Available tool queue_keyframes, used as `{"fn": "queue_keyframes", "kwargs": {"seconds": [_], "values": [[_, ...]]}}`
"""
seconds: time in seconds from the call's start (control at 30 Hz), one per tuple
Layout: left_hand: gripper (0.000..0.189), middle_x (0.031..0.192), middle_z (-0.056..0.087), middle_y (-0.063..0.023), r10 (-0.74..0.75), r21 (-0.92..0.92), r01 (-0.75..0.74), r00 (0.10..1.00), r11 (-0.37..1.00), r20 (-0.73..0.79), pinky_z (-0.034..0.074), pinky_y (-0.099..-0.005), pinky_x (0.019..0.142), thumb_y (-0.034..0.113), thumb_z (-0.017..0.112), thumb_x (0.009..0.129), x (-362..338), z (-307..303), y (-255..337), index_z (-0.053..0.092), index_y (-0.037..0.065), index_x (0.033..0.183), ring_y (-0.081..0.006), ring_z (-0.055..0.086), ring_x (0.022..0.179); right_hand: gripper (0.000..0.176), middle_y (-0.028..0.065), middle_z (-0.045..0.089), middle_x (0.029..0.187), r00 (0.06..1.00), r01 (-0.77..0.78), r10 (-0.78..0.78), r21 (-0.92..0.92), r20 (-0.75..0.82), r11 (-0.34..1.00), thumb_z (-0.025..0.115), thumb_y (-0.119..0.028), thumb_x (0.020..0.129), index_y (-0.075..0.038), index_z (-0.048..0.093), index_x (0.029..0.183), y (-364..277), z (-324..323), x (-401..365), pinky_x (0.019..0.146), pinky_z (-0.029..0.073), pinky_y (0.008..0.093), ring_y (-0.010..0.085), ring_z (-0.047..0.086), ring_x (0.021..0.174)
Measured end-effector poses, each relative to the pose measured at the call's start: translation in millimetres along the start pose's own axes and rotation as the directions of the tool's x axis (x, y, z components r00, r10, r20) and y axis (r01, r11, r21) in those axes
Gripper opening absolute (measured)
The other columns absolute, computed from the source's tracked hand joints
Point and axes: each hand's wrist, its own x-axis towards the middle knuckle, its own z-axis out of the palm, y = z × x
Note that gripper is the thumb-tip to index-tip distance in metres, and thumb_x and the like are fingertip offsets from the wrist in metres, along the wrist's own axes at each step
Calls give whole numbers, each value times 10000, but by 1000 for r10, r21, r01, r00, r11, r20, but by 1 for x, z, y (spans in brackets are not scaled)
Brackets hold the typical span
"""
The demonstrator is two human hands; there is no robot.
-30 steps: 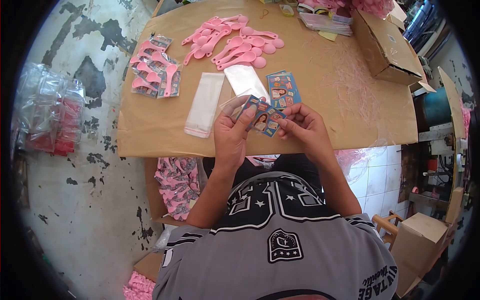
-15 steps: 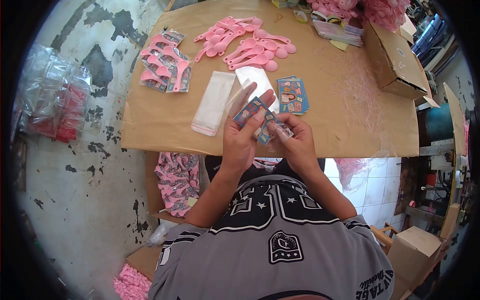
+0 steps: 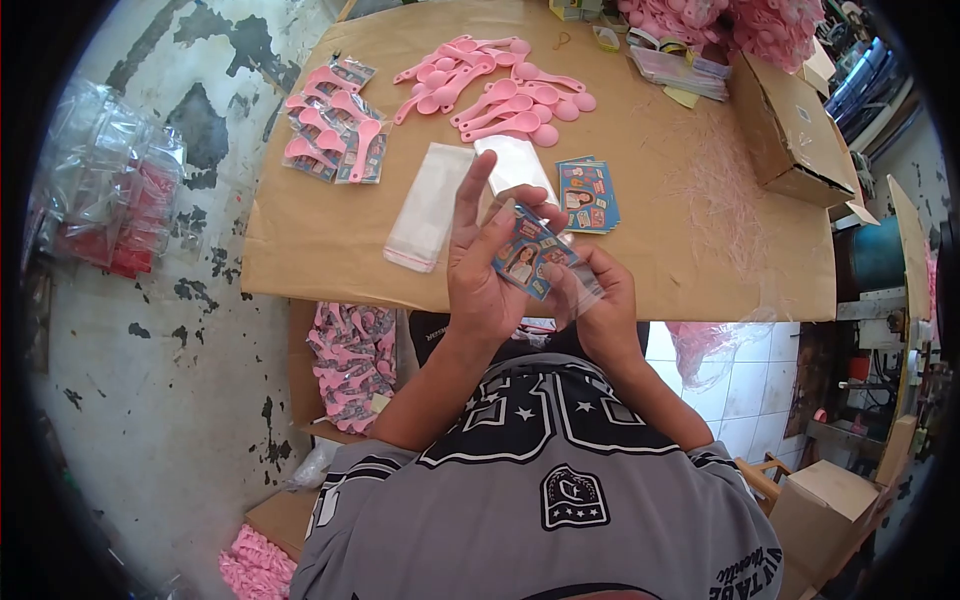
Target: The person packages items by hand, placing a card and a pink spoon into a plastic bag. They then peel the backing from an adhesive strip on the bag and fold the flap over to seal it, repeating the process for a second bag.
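Over the table's near edge, my left hand (image 3: 484, 275) grips a blue printed card (image 3: 528, 262) between thumb and fingers, its index finger pointing up. My right hand (image 3: 610, 305) pinches a clear plastic bag (image 3: 580, 296) around the card's lower right end; how far the card sits inside is hard to tell. Just beyond my hands lie flat clear bags (image 3: 430, 205) and a second, shinier pile of bags (image 3: 515, 168). A stack of blue printed cards (image 3: 588, 195) is to their right.
Loose pink measuring spoons (image 3: 500, 95) lie at the back. Bagged spoons with cards (image 3: 335, 130) are at the left. A cardboard box (image 3: 785, 130) stands on the right, near plastic strands (image 3: 715, 190). Below the table's left side, a box holds packed spoons (image 3: 355, 365).
The card has turned so its printed face shows more fully, with clear plastic now over its lower right part. My left index finger has lifted away; my right hand has shifted slightly down and right.
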Motion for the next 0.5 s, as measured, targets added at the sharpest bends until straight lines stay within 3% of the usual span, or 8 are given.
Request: {"fn": "queue_keyframes", "kwargs": {"seconds": [0.1, 0.2, 0.23, 0.3, 0.4, 0.5], "values": [[498, 1189, 674, -154, -44, -3, 44, 998, 999, -37, 610, -409, 967, 117, 524, 1092, -4, 7, -2, 376, 94, 1567, -254, 712, 1059, 187, 25, 665, 843, 999, 48, -49, 38, 12, 998, 742, -140, 993, -58, 588, 925, 6, 2, 3, 482, 436, 203, 31, 587, 645], [440, 1136, 670, -137, -86, 36, 87, 995, 996, -43, 610, -372, 929, 118, 529, 1095, -7, 7, 0, 427, 46, 1516, -231, 708, 1034, 207, 49, 665, 994, 997, 66, -65, 26, -37, 997, 740, -119, 992, -67, 560, 905, 8, 12, 6, 494, 432, 186, 19, 597, 730], [412, 1108, 648, -123, -88, 42, 90, 995, 995, -49, 600, -435, 941, 112, 511, 1095, -8, 6, 1, 436, 4, 1486, -219, 687, 1002, 221, 58, 649, 1054, 998, 51, -51, 7, -27, 999, 749, -108, 983, -65, 549, 900, 9, 12, 8, 511, 444, 194, 21, 596, 761], [391, 1087, 641, -114, -78, 75, 82, 995, 994, -54, 602, -423, 929, 123, 516, 1098, -9, 0, 2, 453, 4, 1466, -204, 679, 972, 254, 75, 617, 1174, 1000, 22, -23, -31, -10, 999, 767, -85, 965, -61, 526, 889, 12, 11, 12, 544, 470, 210, 25, 594, 824], [366, 1054, 634, -89, -64, 116, 76, 992, 990, -107, 604, -401, 907, 152, 533, 1101, -9, -9, 5, 482, 11, 1435, -177, 669, 931, 244, 78, 617, 1155, 919, 375, -387, -139, -70, 916, 802, -40, 909, -16, 571, 985, 21, 23, 15, 606, 498, 252, 65, 600, 825], [356, 1016, 633, -60, -55, 116, 80, 977, 990, -208, 600, -382, 876, 192, 560, 1101, -6, -19, 12, 505, 26, 1411, -147, 655, 898, 260, 63, 654, 990, 774, 555, -618, -617, 136, 559, 817, 8, 845, -9, 645, 1040, -1, 24, 11, 657, 525, 308, 141, 639, 826]]}}
